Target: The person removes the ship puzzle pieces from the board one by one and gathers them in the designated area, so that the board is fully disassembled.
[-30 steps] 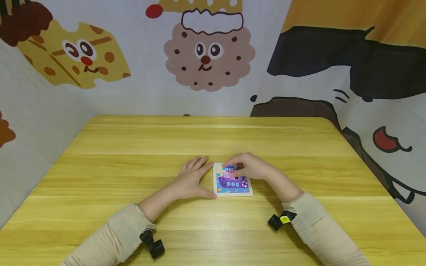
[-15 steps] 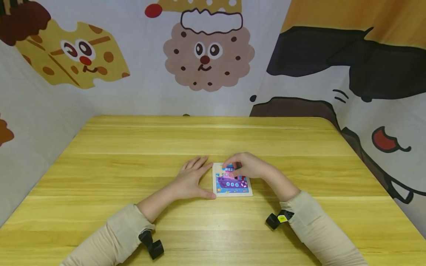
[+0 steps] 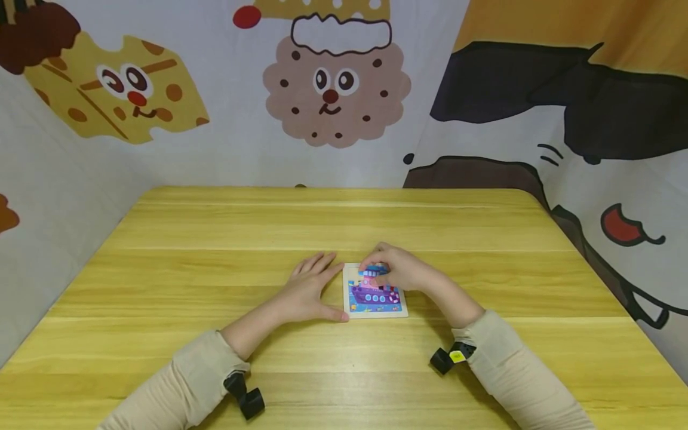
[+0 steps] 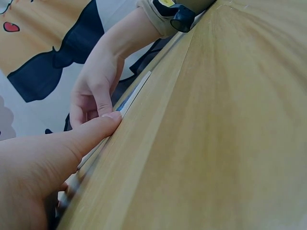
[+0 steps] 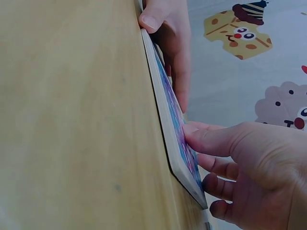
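Observation:
A small square jigsaw puzzle with a pale frame lies flat on the table, showing a purple ship on blue water. Bare beige board shows at its upper left corner. My left hand lies along its left side, thumb and index finger spread, their tips touching two corners of the frame. My right hand arches over the upper right part, thumb and index finger pinching a blue-topped puzzle piece. In the right wrist view the thumb touches the picture's surface. The hand hides the upper right corner.
The wood-grain table reaches from the person to a cloth backdrop printed with cartoon food figures. Small black wrist cameras are strapped at both beige sleeves.
My right hand has shifted slightly and its knuckles have risen; more blue shows between thumb and index finger, where dark and red showed earlier. The left hand and the puzzle's frame stay in place.

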Demonstrator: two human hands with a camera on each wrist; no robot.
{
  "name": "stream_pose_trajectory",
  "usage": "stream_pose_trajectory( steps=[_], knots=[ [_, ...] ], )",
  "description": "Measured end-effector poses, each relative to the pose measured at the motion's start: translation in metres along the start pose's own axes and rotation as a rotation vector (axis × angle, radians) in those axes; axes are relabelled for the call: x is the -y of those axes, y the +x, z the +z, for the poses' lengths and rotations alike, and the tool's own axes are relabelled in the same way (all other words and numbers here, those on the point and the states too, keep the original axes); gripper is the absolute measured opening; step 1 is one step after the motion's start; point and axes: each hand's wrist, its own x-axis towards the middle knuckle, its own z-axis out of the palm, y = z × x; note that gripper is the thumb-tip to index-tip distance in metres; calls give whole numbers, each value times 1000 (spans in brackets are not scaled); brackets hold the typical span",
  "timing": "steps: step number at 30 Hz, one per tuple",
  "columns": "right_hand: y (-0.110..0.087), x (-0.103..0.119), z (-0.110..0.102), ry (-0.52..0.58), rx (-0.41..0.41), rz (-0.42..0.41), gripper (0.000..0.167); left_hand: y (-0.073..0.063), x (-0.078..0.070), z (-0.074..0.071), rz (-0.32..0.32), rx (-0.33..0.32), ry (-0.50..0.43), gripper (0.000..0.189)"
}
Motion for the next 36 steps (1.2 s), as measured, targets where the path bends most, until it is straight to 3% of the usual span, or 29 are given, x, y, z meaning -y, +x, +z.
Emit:
stream_pose_trajectory(
  steps=[8,16,26,36],
  knots=[
    [0,2,2,-13,-23,-6,29,-1,0,-1,1,-5,5,109],
    [-4,7,6,-60,-98,-4,30,-1,0,-2,5,-10,7,109],
    [-8,3,14,-5,-195,39,33,-2,1,-1,-1,-7,7,109],
    [-14,-6,16,49,-246,-47,31,-1,0,1,-9,-1,11,110]
  ],
)
